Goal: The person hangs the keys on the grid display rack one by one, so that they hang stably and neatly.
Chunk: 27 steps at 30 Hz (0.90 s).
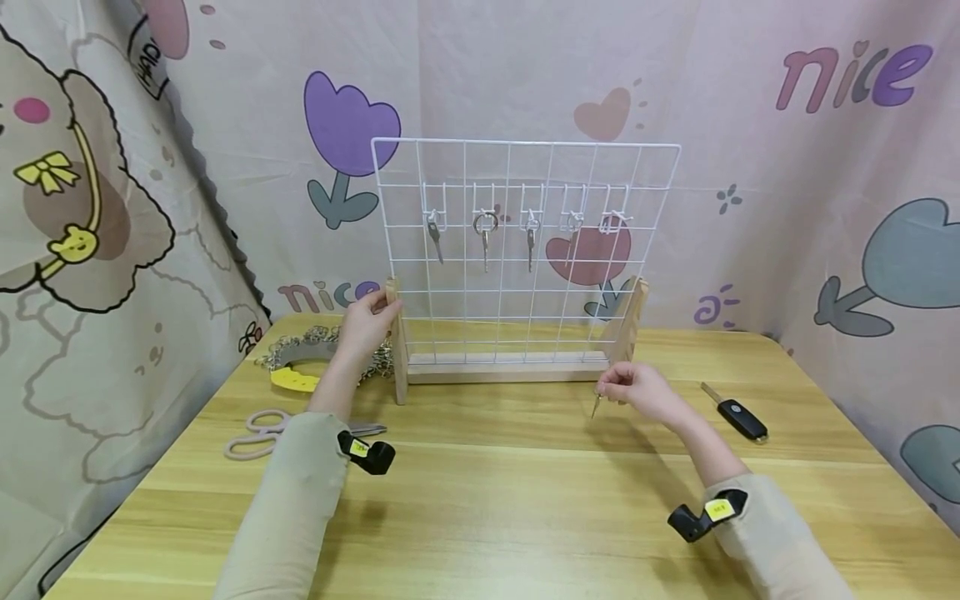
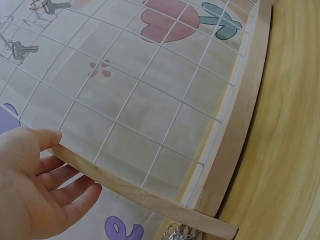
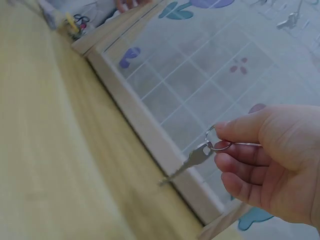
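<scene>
A white wire grid rack (image 1: 510, 317) stands upright on a wooden base, with keys hanging from several of its hooks. My left hand (image 1: 367, 325) holds the rack's left wooden post (image 2: 150, 196), thumb on one side and fingers on the other. Low by the rack's right end, my right hand (image 1: 641, 390) pinches a metal key ring (image 3: 221, 148) between thumb and fingers. From that ring a silver key (image 3: 192, 160) dangles just in front of the base. Three hanging keys show clearly: a left one (image 1: 436, 242), a middle one (image 1: 486, 248) and another (image 1: 531, 248).
A black car key (image 1: 742, 419) lies on the table right of my right hand. Pink-handled scissors (image 1: 251, 446) lie partly under my left forearm. Behind that arm is a heap of key rings (image 1: 378, 358) with a yellow-and-grey object (image 1: 294, 381). A printed curtain hangs behind.
</scene>
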{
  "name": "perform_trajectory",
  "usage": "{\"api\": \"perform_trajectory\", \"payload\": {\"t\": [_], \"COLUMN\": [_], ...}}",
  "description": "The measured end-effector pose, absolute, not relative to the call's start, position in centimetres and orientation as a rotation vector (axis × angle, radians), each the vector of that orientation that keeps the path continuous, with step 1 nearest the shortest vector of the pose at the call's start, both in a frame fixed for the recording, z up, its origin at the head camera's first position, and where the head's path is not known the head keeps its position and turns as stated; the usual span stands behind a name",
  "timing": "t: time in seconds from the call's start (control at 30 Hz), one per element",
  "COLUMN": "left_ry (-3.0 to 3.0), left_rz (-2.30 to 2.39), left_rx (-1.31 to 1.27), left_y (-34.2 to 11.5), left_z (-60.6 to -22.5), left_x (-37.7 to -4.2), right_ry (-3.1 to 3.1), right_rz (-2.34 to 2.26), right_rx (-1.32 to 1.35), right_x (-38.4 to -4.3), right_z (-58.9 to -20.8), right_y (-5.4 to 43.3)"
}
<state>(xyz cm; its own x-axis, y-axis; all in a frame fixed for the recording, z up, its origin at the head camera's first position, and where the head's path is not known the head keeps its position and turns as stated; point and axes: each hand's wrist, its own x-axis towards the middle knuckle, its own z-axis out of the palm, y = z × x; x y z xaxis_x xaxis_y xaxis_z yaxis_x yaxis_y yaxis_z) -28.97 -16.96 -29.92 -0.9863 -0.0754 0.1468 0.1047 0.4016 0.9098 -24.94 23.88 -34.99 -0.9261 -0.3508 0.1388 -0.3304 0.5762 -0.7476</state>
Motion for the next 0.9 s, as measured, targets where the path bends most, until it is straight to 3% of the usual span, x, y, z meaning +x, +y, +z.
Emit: {"api": "perform_trajectory", "payload": {"t": [0.9], "left_ry": [-2.474], "left_rz": [-1.641], "left_rx": [-0.037], "left_y": [-17.0], "left_z": [-30.2], "left_x": [-28.9], "right_ry": [2.828], "right_rz": [-2.029], "right_rx": [-0.58], "right_x": [-25.6], "right_z": [-22.8], "right_y": [23.2]}}
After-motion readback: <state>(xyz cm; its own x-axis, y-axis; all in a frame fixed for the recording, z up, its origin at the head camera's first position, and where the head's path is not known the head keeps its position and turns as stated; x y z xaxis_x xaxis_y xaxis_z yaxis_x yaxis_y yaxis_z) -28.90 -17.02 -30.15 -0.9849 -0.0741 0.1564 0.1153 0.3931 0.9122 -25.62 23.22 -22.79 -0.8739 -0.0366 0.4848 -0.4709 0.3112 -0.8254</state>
